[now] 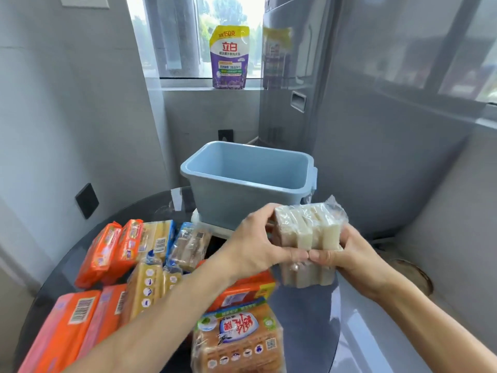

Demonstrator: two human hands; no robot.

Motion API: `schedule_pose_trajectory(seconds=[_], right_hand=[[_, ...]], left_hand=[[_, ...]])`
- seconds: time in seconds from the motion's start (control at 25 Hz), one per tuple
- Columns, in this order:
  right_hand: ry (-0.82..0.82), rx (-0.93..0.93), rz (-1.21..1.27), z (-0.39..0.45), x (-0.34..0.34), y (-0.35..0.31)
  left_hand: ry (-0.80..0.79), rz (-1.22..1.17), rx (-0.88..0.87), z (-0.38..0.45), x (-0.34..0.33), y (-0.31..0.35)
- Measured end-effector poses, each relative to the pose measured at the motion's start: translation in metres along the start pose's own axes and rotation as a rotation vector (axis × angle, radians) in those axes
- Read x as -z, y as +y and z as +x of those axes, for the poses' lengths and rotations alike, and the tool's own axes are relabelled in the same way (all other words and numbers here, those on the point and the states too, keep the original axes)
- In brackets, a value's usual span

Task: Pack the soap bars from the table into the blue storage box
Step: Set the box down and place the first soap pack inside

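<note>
The person is only getting started: the blue storage box (247, 181), sitting at the far edge of the dark round worktop (304, 313), is showing a bare inner wall, and from here I cannot see any soap lying in it, though its floor is hidden from this angle. Both hands are holding one clear-wrapped pack of pale soap bars (309, 232) in the air just in front of the box's near wall, below its rim. The left hand (258, 243) is gripping the pack's left end, and the right hand (347, 251) is gripping it from below and the right, thumbs nearly meeting.

Nearly everything is left to pack. Orange soap packs (113, 251) are leaning toward the left edge, yellow soap packs (150, 281) are piled beside them, and a brown soap pack (236, 337) is lying at the near edge under the forearms.

Nothing seems to be blocking the way up and over the rim. A purple detergent pouch (230, 57) is standing on the windowsill (188, 83) behind, well apart.
</note>
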State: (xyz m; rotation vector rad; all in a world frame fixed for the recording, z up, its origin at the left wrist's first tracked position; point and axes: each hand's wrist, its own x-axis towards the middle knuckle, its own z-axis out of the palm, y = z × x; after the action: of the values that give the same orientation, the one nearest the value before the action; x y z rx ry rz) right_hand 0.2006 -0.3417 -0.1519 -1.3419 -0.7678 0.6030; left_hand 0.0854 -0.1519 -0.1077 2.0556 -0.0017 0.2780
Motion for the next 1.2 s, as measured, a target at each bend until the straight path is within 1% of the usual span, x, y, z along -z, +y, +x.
schedule_pose_trajectory(seconds=[0.08,0.16,0.32,0.44,0.64,0.72,0.84,0.92,1.0,1.08,1.12,1.2], right_hand=[[-0.028,-0.082,-0.014,-0.018,0.009,0.018],[-0.058,-0.125,-0.039,-0.028,0.013,0.027],[-0.168,-0.099,-0.055,-0.029,0.023,0.018],[-0.119,-0.067,-0.073,-0.025,0.023,0.017],[-0.095,-0.053,-0.055,-0.027,0.022,0.016],[-0.059,-0.039,-0.092,-0.029,0.020,0.019],[-0.007,-0.024,-0.092,-0.029,0.017,0.023],[-0.055,-0.041,-0.073,-0.027,0.017,0.022],[-0.156,-0.078,-0.092,-0.026,0.017,0.020],[-0.210,-0.136,-0.147,-0.026,0.018,0.021],[-0.213,-0.149,-0.185,-0.027,0.019,0.023],[-0.156,-0.114,-0.271,-0.030,0.016,0.027]], left_hand=[[-0.070,0.015,0.038,-0.001,-0.022,-0.011],[-0.084,0.078,0.016,-0.001,-0.033,-0.020],[-0.065,0.059,0.000,-0.001,-0.038,-0.029],[-0.069,0.046,0.015,-0.002,-0.037,-0.030],[-0.153,-0.006,0.033,0.001,-0.027,-0.029],[-0.155,0.034,0.018,-0.002,-0.029,-0.029],[-0.113,0.176,-0.019,-0.005,-0.034,-0.028],[-0.101,0.180,-0.001,-0.004,-0.034,-0.029],[-0.158,0.157,0.043,-0.003,-0.034,-0.031],[-0.193,0.167,0.074,-0.001,-0.034,-0.033],[-0.188,0.174,0.081,0.000,-0.036,-0.034],[-0.163,0.198,0.086,0.000,-0.038,-0.036]])
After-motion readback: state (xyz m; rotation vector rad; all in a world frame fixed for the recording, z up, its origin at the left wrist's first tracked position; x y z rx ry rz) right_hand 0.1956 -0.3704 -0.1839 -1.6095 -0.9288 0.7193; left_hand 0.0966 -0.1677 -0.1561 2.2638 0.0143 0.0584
